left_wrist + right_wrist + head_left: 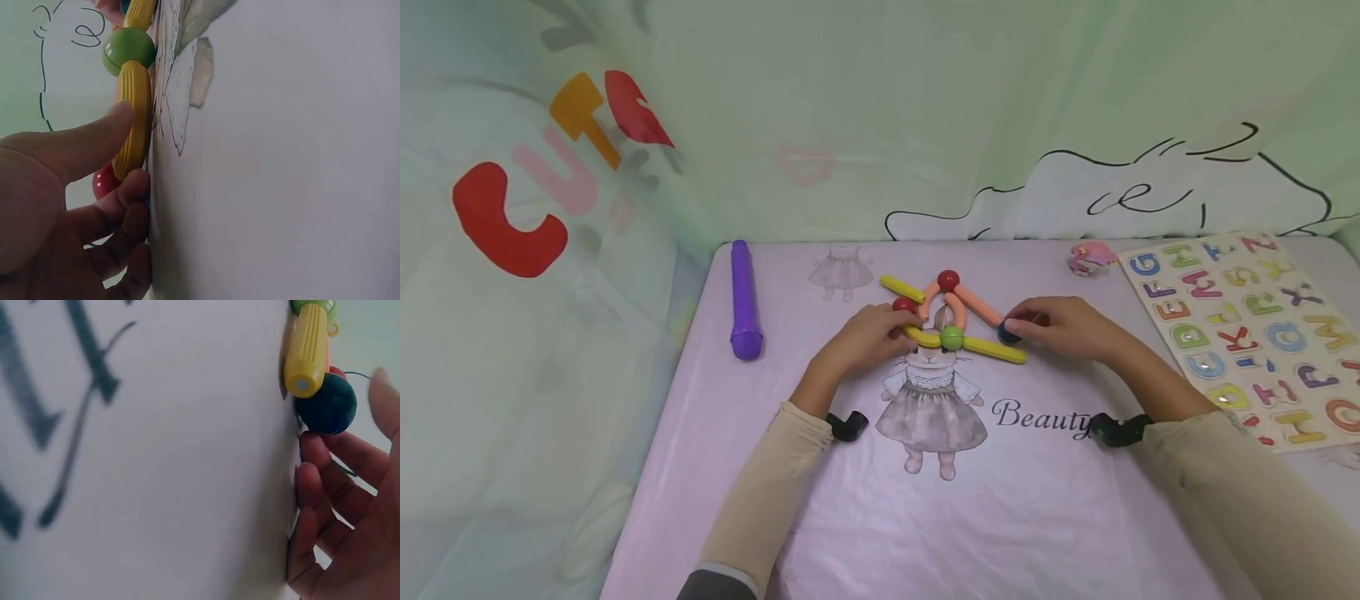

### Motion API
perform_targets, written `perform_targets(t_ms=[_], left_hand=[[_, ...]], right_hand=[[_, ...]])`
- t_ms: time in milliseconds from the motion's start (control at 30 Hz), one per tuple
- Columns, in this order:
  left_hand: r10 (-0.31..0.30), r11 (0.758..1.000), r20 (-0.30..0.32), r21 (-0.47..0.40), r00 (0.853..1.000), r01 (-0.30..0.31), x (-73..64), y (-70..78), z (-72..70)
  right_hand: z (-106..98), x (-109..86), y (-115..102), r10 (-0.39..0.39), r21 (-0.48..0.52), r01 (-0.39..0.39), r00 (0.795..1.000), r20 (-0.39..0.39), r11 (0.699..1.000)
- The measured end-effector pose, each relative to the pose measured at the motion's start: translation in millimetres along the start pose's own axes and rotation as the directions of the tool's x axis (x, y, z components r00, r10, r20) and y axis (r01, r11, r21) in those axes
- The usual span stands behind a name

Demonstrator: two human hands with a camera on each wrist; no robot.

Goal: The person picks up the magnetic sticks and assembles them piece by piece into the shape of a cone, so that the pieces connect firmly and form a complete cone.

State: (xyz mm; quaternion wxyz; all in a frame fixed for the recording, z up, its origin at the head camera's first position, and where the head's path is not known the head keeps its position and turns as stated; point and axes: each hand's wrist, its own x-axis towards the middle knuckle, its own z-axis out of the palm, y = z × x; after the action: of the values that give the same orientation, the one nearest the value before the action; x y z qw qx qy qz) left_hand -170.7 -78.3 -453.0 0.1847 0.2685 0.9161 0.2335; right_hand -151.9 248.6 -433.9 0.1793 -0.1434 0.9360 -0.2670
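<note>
My left hand [871, 335] pinches a curved yellow magnetic stick [134, 128], thumb on its side and a fingertip at its lower end by a red ball [104, 182]. My right hand [1063, 327] has its fingertips against a dark blue ball [328, 407]; its thumb stands apart from the ball. A green ball [952, 337] joins the curved yellow stick to a straight yellow stick [995, 350]. Behind, an orange stick [977, 305] runs from another red ball [948, 280] to the blue ball. Curved orange pieces [957, 312] lie inside the shape.
A short yellow stick [902, 288] lies beside the back left. A purple toy microphone [744, 304] is at the table's left, and a wooden alphabet board [1180, 321] at the right. Near it sits a small pink toy [1091, 257]. A printed curtain [850, 108] hangs behind.
</note>
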Motion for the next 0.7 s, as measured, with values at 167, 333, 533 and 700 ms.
perform_targets(t_ms=[167, 333, 533, 700], left_hand=[[-0.060, 0.998, 0.015, 0.034, 0.998, 0.059, 0.3, 2.8, 2.5], [-0.065, 0.990, 0.039, 0.127, 0.997, 0.059, 0.2, 5.0, 3.2], [-0.036, 0.992, 0.056, 0.124, 0.998, 0.029, -2.0, 4.8, -0.7], [0.013, 0.996, 0.103, 0.084, 0.995, -0.022, -4.3, 4.4, -5.3]], right_hand=[[1.6, 4.1, -1.3, -0.028, 0.008, 0.028, 0.999, 0.018, 1.000], [3.4, 6.8, -2.7, -0.050, 0.004, 0.050, 0.998, 0.033, 0.999], [3.3, 7.6, -4.6, -0.048, -0.010, 0.049, 0.998, 0.046, 0.999], [2.5, 7.4, -5.4, -0.063, -0.027, 0.065, 0.997, 0.039, 0.998]])
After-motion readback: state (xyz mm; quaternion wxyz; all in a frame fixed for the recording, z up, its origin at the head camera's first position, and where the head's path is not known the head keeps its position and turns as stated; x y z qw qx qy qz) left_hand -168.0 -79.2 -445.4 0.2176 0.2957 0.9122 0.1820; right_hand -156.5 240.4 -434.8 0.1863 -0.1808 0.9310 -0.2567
